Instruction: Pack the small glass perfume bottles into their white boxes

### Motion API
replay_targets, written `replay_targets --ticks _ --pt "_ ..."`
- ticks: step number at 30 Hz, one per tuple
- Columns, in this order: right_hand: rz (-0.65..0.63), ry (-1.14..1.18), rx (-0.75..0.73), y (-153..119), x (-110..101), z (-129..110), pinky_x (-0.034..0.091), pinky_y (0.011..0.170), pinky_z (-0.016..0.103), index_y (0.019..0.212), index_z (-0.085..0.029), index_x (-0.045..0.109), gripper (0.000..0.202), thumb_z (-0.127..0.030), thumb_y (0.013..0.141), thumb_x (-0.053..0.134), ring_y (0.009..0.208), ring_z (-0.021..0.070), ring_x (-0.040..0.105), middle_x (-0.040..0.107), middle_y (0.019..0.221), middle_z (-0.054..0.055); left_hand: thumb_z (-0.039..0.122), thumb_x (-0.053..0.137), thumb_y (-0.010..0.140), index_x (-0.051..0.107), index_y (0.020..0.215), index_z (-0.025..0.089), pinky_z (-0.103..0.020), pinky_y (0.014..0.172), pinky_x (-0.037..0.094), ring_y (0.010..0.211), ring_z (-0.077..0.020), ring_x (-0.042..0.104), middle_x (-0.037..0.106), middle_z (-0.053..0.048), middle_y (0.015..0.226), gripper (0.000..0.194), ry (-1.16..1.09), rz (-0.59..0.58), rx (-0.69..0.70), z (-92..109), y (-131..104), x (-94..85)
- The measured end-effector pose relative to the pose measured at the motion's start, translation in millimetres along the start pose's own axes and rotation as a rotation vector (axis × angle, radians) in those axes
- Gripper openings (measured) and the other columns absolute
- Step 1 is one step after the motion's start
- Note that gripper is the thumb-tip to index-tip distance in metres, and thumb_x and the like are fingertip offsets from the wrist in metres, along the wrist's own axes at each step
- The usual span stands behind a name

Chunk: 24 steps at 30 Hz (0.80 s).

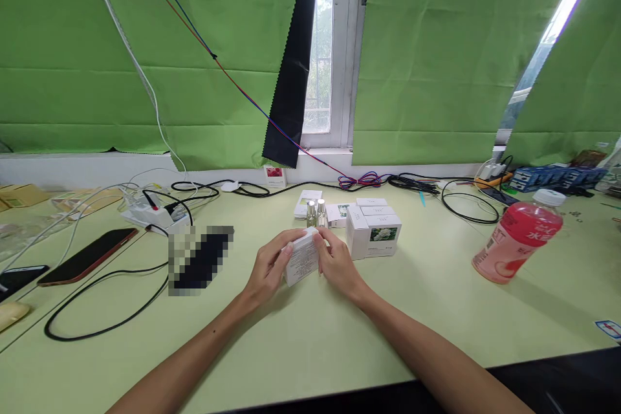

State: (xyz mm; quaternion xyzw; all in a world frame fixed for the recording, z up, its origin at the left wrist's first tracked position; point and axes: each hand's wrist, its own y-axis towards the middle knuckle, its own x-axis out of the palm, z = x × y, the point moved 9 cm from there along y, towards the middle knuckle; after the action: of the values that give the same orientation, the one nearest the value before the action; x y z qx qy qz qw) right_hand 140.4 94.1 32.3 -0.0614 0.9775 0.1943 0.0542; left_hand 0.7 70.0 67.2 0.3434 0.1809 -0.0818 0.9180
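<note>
Between my two hands is a small white carton, tilted, with printed text on the side that faces me. My left hand grips its left side, thumb on the near face. My right hand is closed at its upper right edge; some of those fingers are hidden. Just behind the carton stand two small glass bottles with silvery caps. Right of them is a group of white boxes, the front one bearing a white flower picture. A flat white box lies behind the bottles.
A pink drink bottle leans at the right. On the left lie a phone, a white power strip and a looped black cable. More cables run along the table's back edge, beneath green blinds.
</note>
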Motion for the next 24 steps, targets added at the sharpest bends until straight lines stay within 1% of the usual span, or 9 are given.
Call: replay_targets --ticks 4,9,14,20,24 --pt "0.003 -0.004 0.001 0 0 0 0.044 0.048 0.025 0.110 -0.019 0.069 0.049 -0.059 0.102 0.042 0.062 0.0157 0.057 0.062 0.077 0.003 0.049 0.039 0.105 0.073 0.116 0.017 -0.034 0.087 0.052 0.106 -0.0259 0.067 0.073 -0.014 0.118 0.048 -0.018 0.031 -0.055 -3 1 -1.2" --pt "0.001 -0.008 -0.004 0 0 0 0.044 0.047 0.025 0.110 -0.020 0.068 0.049 -0.060 0.102 0.041 0.062 0.0160 0.057 0.062 0.076 0.003 0.051 0.040 0.104 0.071 0.115 0.017 -0.031 0.079 0.051 0.096 -0.0239 0.068 0.074 -0.012 0.114 0.047 -0.002 0.039 -0.108 -7 0 -1.8" --pt "0.006 -0.016 0.009 0 1 1 0.044 0.047 0.025 0.109 -0.020 0.068 0.051 -0.062 0.101 0.041 0.061 0.0162 0.057 0.061 0.076 0.003 0.051 0.041 0.103 0.070 0.113 0.017 -0.029 0.080 0.050 0.095 -0.0226 0.066 0.074 -0.011 0.110 0.047 0.031 0.045 -0.117 -8 0 -3.0" --pt "0.025 -0.026 0.026 -1 -1 1 0.043 0.048 0.026 0.100 -0.020 0.066 0.052 -0.064 0.101 0.038 0.059 0.0159 0.055 0.059 0.072 0.002 0.051 0.040 0.103 0.069 0.118 0.017 -0.029 0.075 0.048 0.088 -0.0217 0.064 0.073 -0.009 0.107 0.047 0.046 0.035 -0.126 -10 0 -2.1" --pt "0.045 -0.041 0.028 -1 -3 0 0.042 0.049 0.026 0.091 -0.021 0.064 0.053 -0.064 0.102 0.035 0.057 0.0156 0.053 0.057 0.070 0.001 0.050 0.040 0.103 0.069 0.115 0.018 -0.029 0.075 0.048 0.089 -0.0217 0.064 0.072 -0.009 0.104 0.045 0.049 0.035 -0.134 -13 0 -2.8"
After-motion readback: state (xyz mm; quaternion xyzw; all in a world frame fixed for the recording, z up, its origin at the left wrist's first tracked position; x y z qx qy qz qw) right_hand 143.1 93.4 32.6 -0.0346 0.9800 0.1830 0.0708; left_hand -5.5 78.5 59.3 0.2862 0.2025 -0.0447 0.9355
